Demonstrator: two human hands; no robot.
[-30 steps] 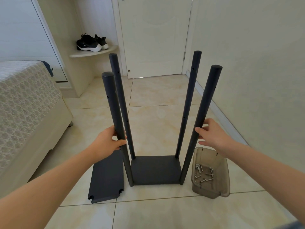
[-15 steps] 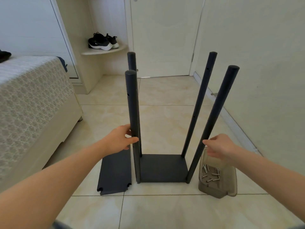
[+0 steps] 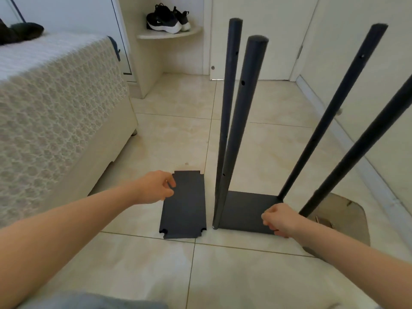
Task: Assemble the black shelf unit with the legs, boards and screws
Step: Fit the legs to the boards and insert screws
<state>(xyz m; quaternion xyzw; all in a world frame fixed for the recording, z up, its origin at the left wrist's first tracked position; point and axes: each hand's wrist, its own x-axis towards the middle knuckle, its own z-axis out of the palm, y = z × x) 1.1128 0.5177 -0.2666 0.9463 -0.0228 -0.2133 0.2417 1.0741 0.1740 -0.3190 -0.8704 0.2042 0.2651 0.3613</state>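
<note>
At the left of the frame stands a bed (image 3: 55, 108), beside the tiled floor (image 3: 156, 141) where the work lies. Right of it, the left hand (image 3: 156, 187) hovers over the left edge of a loose board (image 3: 185, 210), which lies flat on the floor with notched corners. The fingers are loosely curled and grasp nothing that shows.

At centre, four black legs (image 3: 242, 130) rise from the corners of a bottom board (image 3: 245, 210) that rests on the floor just beside the loose one. Side holes show along the legs.

The right hand (image 3: 279, 219) is clenched low over the near right part of the bottom board. Whether it encloses a screw cannot be told.

At the lower right, a translucent brown container (image 3: 352, 221) sits on the floor just beyond the near right leg. It holds a few small pale pieces (image 3: 323, 221), probably screws, though they are too blurred to count.

The step in hand appears to be taking up the second board. The next move would call for:
- lifting the board level;
- fitting its four notches between the legs;
- aligning the board with a row of holes.
</note>
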